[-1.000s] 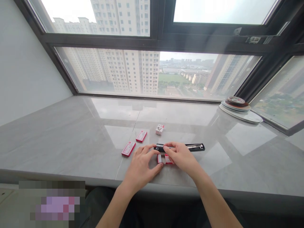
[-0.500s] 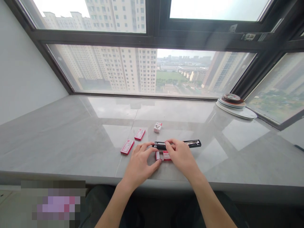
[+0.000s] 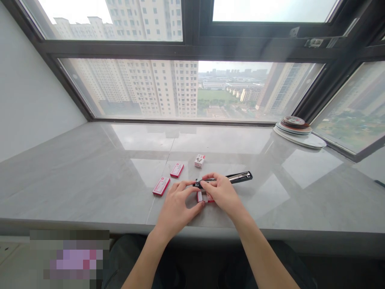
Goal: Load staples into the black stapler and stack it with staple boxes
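Observation:
A long black stapler (image 3: 240,177) lies opened out, its metal staple channel showing along its right part. My left hand (image 3: 177,205) has its fingers on the stapler's left end, and its thumb is by a small red-and-white box (image 3: 200,196) just in front. My right hand (image 3: 223,195) pinches the stapler near that same end, thumb and fingertips bent round it. Anything small between those fingertips is hidden. Another red-and-white piece (image 3: 210,198) shows partly beneath my right hand.
Two flat red-and-white boxes (image 3: 161,186) lie to the left on the grey stone sill (image 3: 90,188). Behind the stapler stands a small white box (image 3: 199,161). A stack of round plates or mats (image 3: 299,138) sits at the far right corner, against the window frame (image 3: 180,50).
My right hand has slid left along the stapler, closer to my left hand. The stapler's right end has shifted slightly left and up. My left hand stays about where it was.

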Tool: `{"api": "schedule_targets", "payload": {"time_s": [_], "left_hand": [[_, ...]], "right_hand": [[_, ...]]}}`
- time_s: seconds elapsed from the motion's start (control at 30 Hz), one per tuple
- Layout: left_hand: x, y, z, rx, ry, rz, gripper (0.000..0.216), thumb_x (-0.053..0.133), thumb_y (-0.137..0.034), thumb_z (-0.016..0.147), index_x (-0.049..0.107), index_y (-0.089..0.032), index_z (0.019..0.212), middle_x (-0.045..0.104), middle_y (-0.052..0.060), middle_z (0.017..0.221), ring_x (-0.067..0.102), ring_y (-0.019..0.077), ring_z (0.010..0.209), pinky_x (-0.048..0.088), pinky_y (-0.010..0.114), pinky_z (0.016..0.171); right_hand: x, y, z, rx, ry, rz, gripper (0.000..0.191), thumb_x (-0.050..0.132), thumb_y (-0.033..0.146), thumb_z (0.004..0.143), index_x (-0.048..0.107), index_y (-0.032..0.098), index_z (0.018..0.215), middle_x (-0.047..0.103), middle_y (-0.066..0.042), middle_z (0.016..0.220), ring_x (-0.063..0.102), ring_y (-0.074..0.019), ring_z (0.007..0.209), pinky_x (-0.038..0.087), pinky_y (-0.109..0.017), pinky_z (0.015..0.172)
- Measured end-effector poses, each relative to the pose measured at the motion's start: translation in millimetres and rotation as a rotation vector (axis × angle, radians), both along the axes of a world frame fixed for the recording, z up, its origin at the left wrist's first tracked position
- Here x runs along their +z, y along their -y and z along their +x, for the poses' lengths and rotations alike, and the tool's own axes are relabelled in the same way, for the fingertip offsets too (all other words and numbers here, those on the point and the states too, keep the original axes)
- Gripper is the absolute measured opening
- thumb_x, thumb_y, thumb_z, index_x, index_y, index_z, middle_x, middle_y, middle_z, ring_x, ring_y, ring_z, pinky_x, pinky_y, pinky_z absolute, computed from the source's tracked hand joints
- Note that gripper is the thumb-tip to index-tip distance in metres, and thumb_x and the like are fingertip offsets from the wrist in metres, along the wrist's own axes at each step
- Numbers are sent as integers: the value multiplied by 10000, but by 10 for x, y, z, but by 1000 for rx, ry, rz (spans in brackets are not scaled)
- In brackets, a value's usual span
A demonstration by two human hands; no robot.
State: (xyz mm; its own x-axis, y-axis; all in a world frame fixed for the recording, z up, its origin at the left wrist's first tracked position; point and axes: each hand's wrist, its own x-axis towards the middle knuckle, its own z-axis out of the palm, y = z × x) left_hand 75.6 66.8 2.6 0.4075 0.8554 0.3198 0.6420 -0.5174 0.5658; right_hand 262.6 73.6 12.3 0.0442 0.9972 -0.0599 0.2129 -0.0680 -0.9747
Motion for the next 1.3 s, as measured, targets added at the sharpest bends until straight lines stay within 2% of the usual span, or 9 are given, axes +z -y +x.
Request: {"api": "schedule_targets", "payload": {"time_s": [0.13, 0.3, 0.5, 0.7, 0.8, 0.87, 0.93, 1.03, 1.3], "left_hand": [[-22, -15, -1, -3, 6, -5, 277, 752, -371, 884, 723, -385, 1159, 635, -28, 1339, 560, 274, 1279, 457, 442, 1106], [-37, -34, -15, -6, 12, -19, 276, 744, -400, 886, 726, -384, 1161, 632, -20, 1343, 576, 277, 1246, 472, 444, 1081], [-47, -38, -23, -5, 25, -7, 277, 763, -389, 870, 727, -405, 1144, 616, -40, 1378, 566, 272, 1270, 458, 441, 1099], [-42, -28, -35, -10, 33, -15, 233, 755, -379, 876, 727, -372, 1107, 599, -29, 1409, 547, 273, 1302, 441, 435, 1115], [-34, -23, -49, 9, 74, -30, 357, 789, -406, 846, 693, -341, 1183, 565, 2, 1442, 528, 275, 1328, 430, 420, 1124], [-32, -20, -45, 63, 118, -43, 346, 755, -441, 877, 675, -307, 1185, 597, 29, 1365, 556, 261, 1275, 453, 398, 1077], [-35, -19, -22, 123, 118, -58, 198, 633, -447, 966, 685, -274, 1050, 658, 34, 1162, 604, 237, 1129, 488, 373, 959], [-49, -21, 47, 153, 16, -30, 274, 509, -377, 1031, 646, -251, 829, 656, 19, 885, 597, 223, 915, 462, 368, 833], [-51, 25, 186, 162, -90, 86, 286, 487, -305, 1046, 615, -237, 800, 656, 16, 854, 592, 219, 887, 410, 398, 894]], "right_hand": [[60, -85, -75, 17, 189, 75, 245, 596, 432, 933, 667, 205, 992, 608, 39, 554, 504, -126, 463, 368, -240, 491], [259, -10, -63, 41, 456, 293, 150, 594, 346, 948, 690, 233, 923, 590, 42, 607, 517, -128, 566, 336, -254, 570], [337, 203, 140, 301, 747, 292, 84, 643, 242, 897, 701, 247, 837, 653, 38, 669, 524, -129, 609, 273, -268, 583], [282, 320, 265, 342, 734, 236, 107, 612, 295, 950, 716, 274, 936, 654, 34, 700, 541, -143, 639, 300, -264, 604], [283, 411, 413, 252, 705, 201, 128, 586, 367, 983, 678, 284, 1017, 621, 42, 678, 547, -151, 634, 311, -263, 591], [246, 462, 547, 131, 762, 143, 197, 571, 432, 994, 636, 257, 931, 604, 35, 648, 538, -156, 607, 296, -274, 573], [174, 493, 661, 40, 850, 82, 300, 530, 464, 1013, 577, 239, 818, 603, 20, 632, 532, -162, 594, 276, -286, 566], [55, 492, 701, 42, 910, 55, 329, 459, 429, 1046, 539, 237, 790, 627, 7, 662, 549, -169, 617, 267, -291, 580], [-1, 428, 459, 100, 763, 100, 329, 430, 435, 1057, 564, 236, 832, 672, -9, 744, 590, -170, 691, 323, -274, 623]]}}
